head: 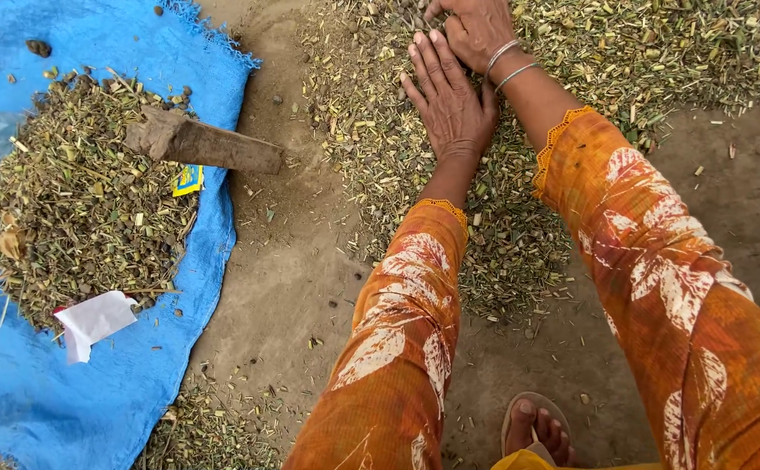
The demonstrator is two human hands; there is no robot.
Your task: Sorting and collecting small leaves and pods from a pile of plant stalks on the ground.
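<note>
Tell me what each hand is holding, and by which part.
Nothing is clearly held. The left hand lies flat, palm down, on the spread of chopped plant stalks. The right hand rests on the same litter; whether its fingers pinch any cannot be told.

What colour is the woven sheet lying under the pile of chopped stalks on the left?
The woven sheet is bright blue; the head view shows it.

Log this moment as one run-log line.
left hand: flat on chopped plant bits | right hand: on same spread | wooden block: on blue sheet pile, untouched
</note>
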